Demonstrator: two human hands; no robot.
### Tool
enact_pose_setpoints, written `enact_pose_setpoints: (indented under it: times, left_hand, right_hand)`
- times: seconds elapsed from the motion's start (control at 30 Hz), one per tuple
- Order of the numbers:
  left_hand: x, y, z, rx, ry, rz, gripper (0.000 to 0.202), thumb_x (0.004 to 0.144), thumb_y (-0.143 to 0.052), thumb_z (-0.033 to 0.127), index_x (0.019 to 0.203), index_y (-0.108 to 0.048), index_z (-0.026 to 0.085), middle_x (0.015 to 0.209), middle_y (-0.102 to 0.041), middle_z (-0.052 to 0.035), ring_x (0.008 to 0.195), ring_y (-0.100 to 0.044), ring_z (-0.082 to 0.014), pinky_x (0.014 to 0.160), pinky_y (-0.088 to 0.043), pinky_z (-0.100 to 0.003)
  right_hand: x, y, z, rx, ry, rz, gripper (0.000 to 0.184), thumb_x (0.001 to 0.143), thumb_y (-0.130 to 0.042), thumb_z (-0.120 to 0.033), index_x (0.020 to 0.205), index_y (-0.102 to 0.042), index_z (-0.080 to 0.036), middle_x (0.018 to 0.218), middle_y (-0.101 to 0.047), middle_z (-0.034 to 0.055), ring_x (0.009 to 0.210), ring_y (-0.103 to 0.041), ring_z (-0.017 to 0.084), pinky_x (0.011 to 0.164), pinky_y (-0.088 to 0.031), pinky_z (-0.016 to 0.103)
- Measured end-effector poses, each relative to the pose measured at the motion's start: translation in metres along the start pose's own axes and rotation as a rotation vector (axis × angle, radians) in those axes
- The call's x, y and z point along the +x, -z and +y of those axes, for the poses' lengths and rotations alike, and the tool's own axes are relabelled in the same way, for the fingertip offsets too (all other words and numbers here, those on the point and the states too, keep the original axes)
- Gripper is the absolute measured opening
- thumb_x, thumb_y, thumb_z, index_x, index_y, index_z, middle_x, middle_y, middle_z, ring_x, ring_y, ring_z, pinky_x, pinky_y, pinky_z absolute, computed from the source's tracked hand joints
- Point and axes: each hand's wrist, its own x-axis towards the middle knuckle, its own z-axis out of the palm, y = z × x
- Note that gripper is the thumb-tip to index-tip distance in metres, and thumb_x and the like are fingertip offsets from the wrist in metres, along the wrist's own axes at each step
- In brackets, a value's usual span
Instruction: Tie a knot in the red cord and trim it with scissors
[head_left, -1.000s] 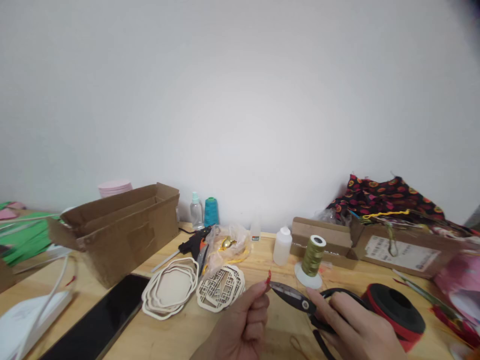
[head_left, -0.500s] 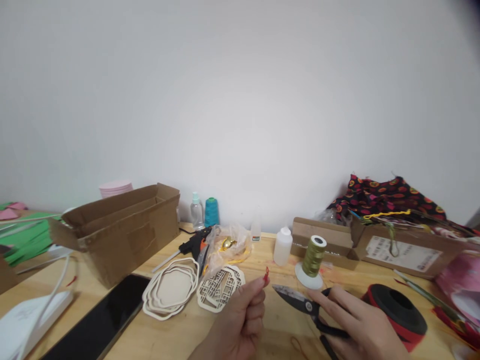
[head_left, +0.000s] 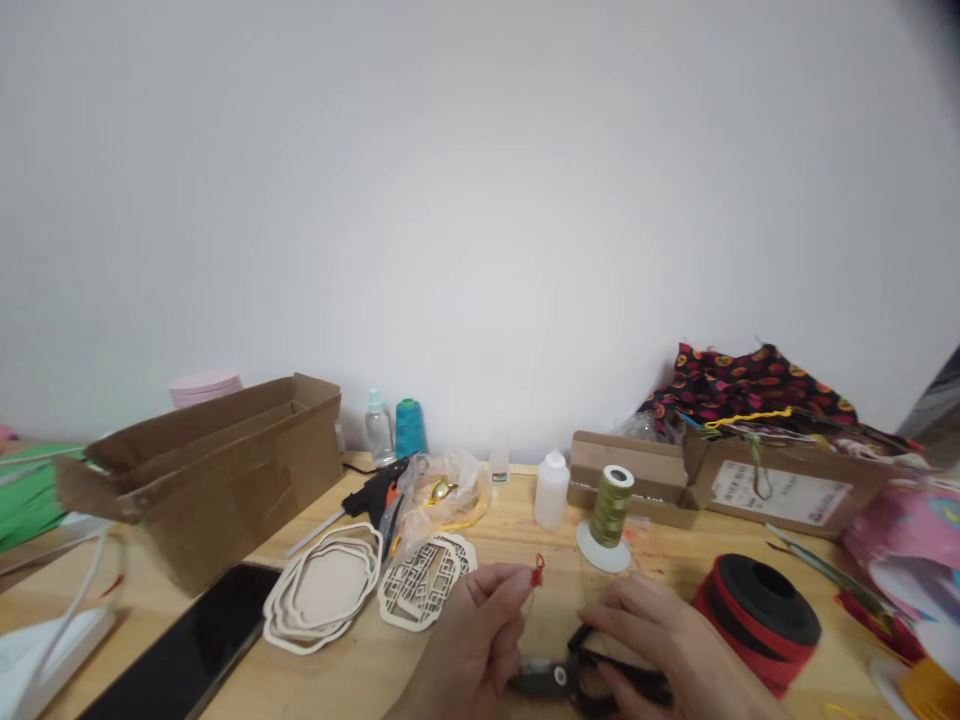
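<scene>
My left hand (head_left: pixel 472 645) is raised over the wooden table, its fingertips pinched on a small red knot of cord (head_left: pixel 537 571). My right hand (head_left: pixel 667 655) lies low at the bottom edge, fingers wrapped round the handles of black scissors (head_left: pixel 559 678), whose blades lie flat on the table and point left under my left hand. A green-gold thread spool (head_left: pixel 610 505) on a white base stands just behind both hands. A big roll of red ribbon on a black core (head_left: pixel 757 615) sits right of my right hand.
Wooden cut-out frames (head_left: pixel 326 587) and lattice pieces (head_left: pixel 424 592) lie left of my hands, with a black phone (head_left: pixel 187 650) beside them. An open cardboard box (head_left: pixel 202 475), glue gun (head_left: pixel 379 492), bottles (head_left: pixel 551 488), teal spool (head_left: pixel 409 428) and boxes with patterned fabric (head_left: pixel 750 385) line the back.
The scissors have come down from beside the red knot and turned to lie flat on the table under my hands. My left hand keeps the knot pinched. The view has shifted slightly right.
</scene>
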Motion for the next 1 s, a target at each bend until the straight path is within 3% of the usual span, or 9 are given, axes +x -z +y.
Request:
enact_pose_setpoints:
  times: [0.13, 0.33, 0.53, 0.73, 0.9, 1.0]
  left_hand:
    - [0.000, -0.003, -0.007, 0.103, -0.027, -0.013, 0.029, 0.051, -0.075, 0.038, 0.062, -0.063, 0.015, 0.032, -0.023, 0.0146, 0.031, -0.010, 0.0001, 0.030, -0.006, -0.015]
    - [0.003, -0.005, -0.018, 0.230, -0.054, -0.066, 0.030, 0.055, -0.071, 0.041, 0.063, -0.067, 0.013, 0.030, -0.027, 0.0126, 0.028, -0.015, 0.0002, 0.031, -0.006, -0.017]
    - [0.001, -0.007, -0.019, 0.171, -0.035, -0.080, 0.029, 0.057, -0.071, 0.040, 0.064, -0.065, 0.013, 0.032, -0.023, 0.0135, 0.031, -0.011, -0.0002, 0.032, -0.006, -0.017]
    - [0.002, -0.006, -0.022, 0.291, -0.101, -0.071, 0.031, 0.062, -0.066, 0.043, 0.062, -0.065, 0.012, 0.033, -0.024, 0.0125, 0.032, -0.013, -0.0013, 0.032, -0.008, -0.017]
    - [0.004, -0.007, -0.021, 0.447, -0.183, -0.020, 0.034, 0.059, -0.066, 0.046, 0.063, -0.067, 0.012, 0.035, -0.029, 0.0107, 0.034, -0.019, -0.0032, 0.034, -0.015, -0.018]
    - [0.001, -0.009, -0.017, 0.551, -0.251, -0.002, 0.028, 0.063, -0.064, 0.041, 0.064, -0.067, 0.014, 0.041, -0.043, 0.0068, 0.039, -0.034, -0.0067, 0.040, -0.029, -0.019]
  right_hand:
    - [0.003, -0.006, -0.005, 0.127, -0.081, 0.162, 0.013, 0.075, -0.051, -0.014, 0.083, -0.062, -0.016, 0.066, -0.060, 0.0044, 0.061, -0.057, 0.014, 0.053, -0.048, 0.023]
    - [0.009, -0.017, -0.019, 0.185, -0.103, 0.322, 0.015, 0.072, -0.055, -0.011, 0.086, -0.061, -0.015, 0.067, -0.060, 0.0044, 0.062, -0.056, 0.015, 0.055, -0.047, 0.025]
    - [0.011, -0.021, -0.023, 0.029, -0.025, 0.373, 0.014, 0.072, -0.053, -0.011, 0.083, -0.062, -0.015, 0.065, -0.060, 0.0050, 0.059, -0.053, 0.016, 0.052, -0.044, 0.028]
    - [0.010, -0.025, -0.022, -0.122, -0.010, 0.382, 0.014, 0.076, -0.050, -0.012, 0.072, -0.062, -0.017, 0.059, -0.059, 0.0030, 0.055, -0.049, 0.015, 0.050, -0.038, 0.026]
    - [0.009, -0.026, -0.023, -0.213, -0.013, 0.400, 0.017, 0.078, -0.048, -0.014, 0.067, -0.060, -0.018, 0.055, -0.057, 0.0016, 0.053, -0.047, 0.014, 0.049, -0.032, 0.025]
    - [0.010, -0.026, -0.022, -0.245, -0.027, 0.381, 0.019, 0.077, -0.048, -0.013, 0.062, -0.058, -0.018, 0.053, -0.055, 0.0010, 0.053, -0.044, 0.014, 0.049, -0.030, 0.025]
